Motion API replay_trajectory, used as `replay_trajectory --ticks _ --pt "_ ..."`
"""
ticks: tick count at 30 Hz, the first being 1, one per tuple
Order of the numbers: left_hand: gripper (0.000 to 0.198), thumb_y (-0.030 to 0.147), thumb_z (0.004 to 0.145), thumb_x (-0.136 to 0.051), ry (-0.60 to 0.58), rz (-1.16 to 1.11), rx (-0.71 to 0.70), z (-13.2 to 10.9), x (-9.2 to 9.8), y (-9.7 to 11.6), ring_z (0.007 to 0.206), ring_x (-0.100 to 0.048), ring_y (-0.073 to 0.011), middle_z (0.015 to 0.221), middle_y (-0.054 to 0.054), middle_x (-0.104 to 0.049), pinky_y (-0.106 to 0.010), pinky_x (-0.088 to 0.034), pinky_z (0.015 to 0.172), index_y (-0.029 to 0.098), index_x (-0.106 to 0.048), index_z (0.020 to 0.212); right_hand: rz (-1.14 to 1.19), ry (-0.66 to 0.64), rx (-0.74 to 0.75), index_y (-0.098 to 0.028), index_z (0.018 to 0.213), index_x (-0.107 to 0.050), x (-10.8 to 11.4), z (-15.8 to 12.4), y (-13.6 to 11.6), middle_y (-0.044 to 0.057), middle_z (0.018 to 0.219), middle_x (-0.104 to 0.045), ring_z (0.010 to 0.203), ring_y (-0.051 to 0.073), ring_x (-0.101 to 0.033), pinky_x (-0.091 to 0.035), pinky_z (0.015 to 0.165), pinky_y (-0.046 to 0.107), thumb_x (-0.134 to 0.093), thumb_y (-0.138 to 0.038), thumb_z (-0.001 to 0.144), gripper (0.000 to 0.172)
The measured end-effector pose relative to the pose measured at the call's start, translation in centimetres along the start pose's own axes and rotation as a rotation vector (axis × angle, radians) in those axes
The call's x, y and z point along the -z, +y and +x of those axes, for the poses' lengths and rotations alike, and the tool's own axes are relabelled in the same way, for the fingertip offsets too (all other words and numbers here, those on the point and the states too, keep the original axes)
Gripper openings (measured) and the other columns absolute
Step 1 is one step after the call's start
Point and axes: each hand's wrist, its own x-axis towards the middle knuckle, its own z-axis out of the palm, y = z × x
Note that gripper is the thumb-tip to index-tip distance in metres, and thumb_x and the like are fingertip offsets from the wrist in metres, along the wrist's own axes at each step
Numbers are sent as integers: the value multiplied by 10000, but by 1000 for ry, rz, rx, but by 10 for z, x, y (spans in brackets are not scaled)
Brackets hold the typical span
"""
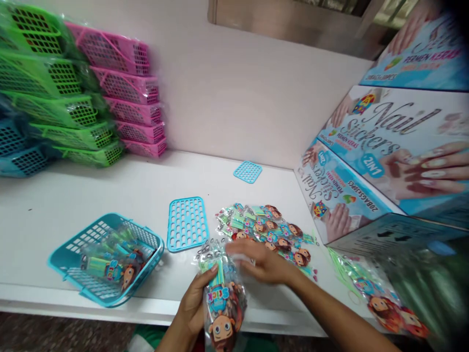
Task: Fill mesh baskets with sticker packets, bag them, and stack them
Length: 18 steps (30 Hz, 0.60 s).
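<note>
My left hand (198,298) is closed around a bundle of clear candy packets (222,313) printed with "Stick" and a cartoon face, held at the table's front edge. The fingers of my right hand (256,259) are stretched out beside the top of this bundle, slightly blurred, with nothing seen in them. Behind the right hand, a pile of similar packets (271,230) is spread on the table. To the left stands a blue basket (69,252) with several packets (113,259) in it. A blue perforated panel (188,222) lies flat between basket and pile.
Stacked "Nail Stickers" boxes (395,132) rise at the right. More packets (381,298) lie by the front right edge. Wrapped green baskets (54,102) and pink baskets (124,83) are stacked at the back left. A smaller blue panel (248,172) lies near the wall.
</note>
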Motion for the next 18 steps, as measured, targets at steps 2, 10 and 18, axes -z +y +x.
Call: replay_trajectory --ticks 2,10,18 --pt "120 153 790 -653 55 25 15 -2 1 2 704 -711 -257 731 -90 -727 -438 -536 803 113 -652 904 -144 158 -327 -201 1336 -446 16 -2 46 93 1370 -506 1273 163 -437 -346 1077 363 -421 -250 929 411" --pt "153 148 777 -660 87 23 -36 -5 0 9 698 -715 -258 778 -108 -739 -425 -554 774 102 -640 921 -307 98 -671 -160 930 -685 48 -4 151 98 932 -689 961 221 -589 -405 905 347 -537 -242 840 191" --pt "399 137 733 -698 33 -43 -78 -1 -2 5 955 -685 -323 883 -112 -747 -450 -524 889 131 -623 1125 50 353 -688 -218 1153 -548 9 2 31 32 871 -646 759 171 -593 -486 691 302 -401 -398 928 323"
